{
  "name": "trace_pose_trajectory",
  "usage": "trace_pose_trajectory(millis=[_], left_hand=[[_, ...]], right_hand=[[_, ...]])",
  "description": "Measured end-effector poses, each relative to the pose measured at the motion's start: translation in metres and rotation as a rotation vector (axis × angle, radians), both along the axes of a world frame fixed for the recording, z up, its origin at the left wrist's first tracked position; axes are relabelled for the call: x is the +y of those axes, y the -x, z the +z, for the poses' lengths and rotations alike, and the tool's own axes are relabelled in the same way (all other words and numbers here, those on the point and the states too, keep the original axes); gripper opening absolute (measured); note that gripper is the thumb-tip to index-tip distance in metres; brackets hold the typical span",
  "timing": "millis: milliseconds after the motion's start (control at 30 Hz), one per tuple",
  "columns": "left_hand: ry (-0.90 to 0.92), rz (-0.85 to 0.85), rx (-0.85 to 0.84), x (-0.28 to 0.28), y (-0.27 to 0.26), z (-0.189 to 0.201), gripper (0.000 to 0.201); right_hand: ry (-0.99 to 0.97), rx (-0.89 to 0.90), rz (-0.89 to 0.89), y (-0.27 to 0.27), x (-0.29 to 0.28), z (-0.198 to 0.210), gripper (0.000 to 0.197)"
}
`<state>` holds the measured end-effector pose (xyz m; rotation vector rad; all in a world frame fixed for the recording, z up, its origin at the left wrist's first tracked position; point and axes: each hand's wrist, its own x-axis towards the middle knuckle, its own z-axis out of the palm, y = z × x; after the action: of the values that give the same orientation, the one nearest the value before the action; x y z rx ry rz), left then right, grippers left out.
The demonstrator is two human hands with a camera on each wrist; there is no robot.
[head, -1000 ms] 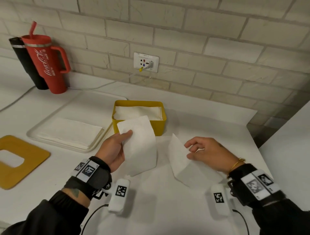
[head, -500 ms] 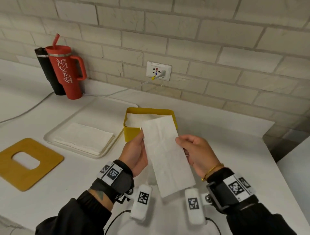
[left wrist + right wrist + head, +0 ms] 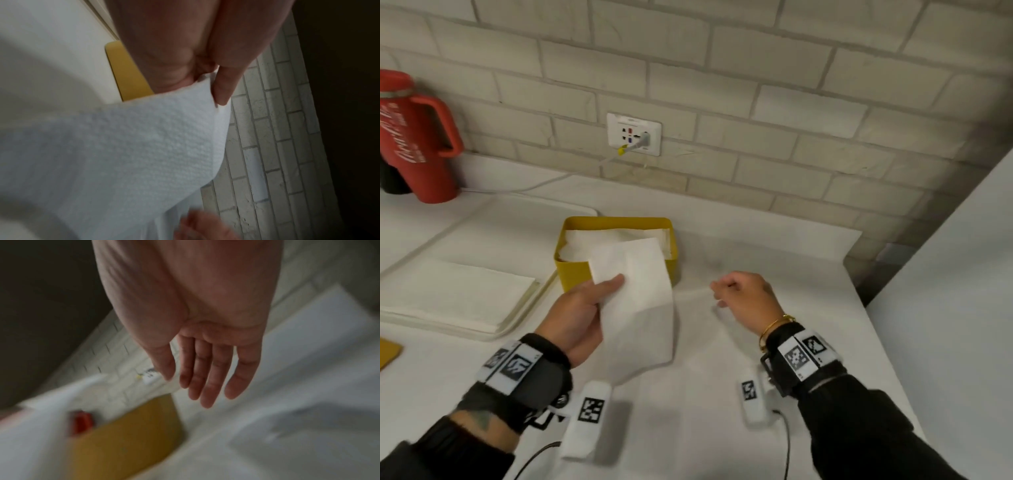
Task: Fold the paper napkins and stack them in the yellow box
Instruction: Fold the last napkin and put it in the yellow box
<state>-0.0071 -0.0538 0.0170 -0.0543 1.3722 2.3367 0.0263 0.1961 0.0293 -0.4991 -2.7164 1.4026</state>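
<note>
The left hand (image 3: 582, 318) is pinching a folded napkin (image 3: 640, 308) at the yellow box (image 3: 616, 253), which is already holding folded napkins near the counter's back edge; the right hand (image 3: 746, 298) is hovering empty, fingers relaxed. Unfolded napkins (image 3: 452, 291) are waiting on the tray (image 3: 524, 311) toward the left edge, so more remain. Half a second ago both hands were holding this napkin; now the right is letting go.

My right wrist view's all motion blur, the yellow box (image 3: 123, 439) is mush; head view crops the red tumbler (image 3: 417, 137) at the left edge.
</note>
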Motion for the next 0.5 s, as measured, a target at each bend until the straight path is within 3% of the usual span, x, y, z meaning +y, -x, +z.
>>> trace_pose_trajectory(millis=[67, 133, 200, 267, 400, 500], left_hand=[[-0.014, 0.013, -0.002, -0.005, 0.000, 0.000, 0.035], [-0.017, 0.027, 0.007, -0.010, -0.002, 0.000, 0.034], [-0.002, 0.036, 0.011, -0.013, -0.004, -0.001, 0.034], [0.020, 0.050, 0.004, -0.014, -0.005, -0.003, 0.035], [0.035, 0.070, -0.006, -0.016, -0.007, -0.005, 0.035], [0.032, 0.077, -0.013, -0.018, -0.010, -0.005, 0.035]], right_hand=[[-0.346, -0.178, 0.005, 0.002, 0.042, -0.005, 0.021], [-0.508, -0.383, 0.029, 0.001, 0.077, -0.017, 0.037], [-0.527, -0.476, 0.033, 0.000, 0.097, -0.031, 0.053], [-0.509, -0.484, 0.025, 0.001, 0.105, -0.041, 0.057], [-0.435, -0.447, 0.031, 0.005, 0.106, -0.049, 0.028], [-0.398, -0.418, 0.070, 0.007, 0.107, -0.046, 0.020]])
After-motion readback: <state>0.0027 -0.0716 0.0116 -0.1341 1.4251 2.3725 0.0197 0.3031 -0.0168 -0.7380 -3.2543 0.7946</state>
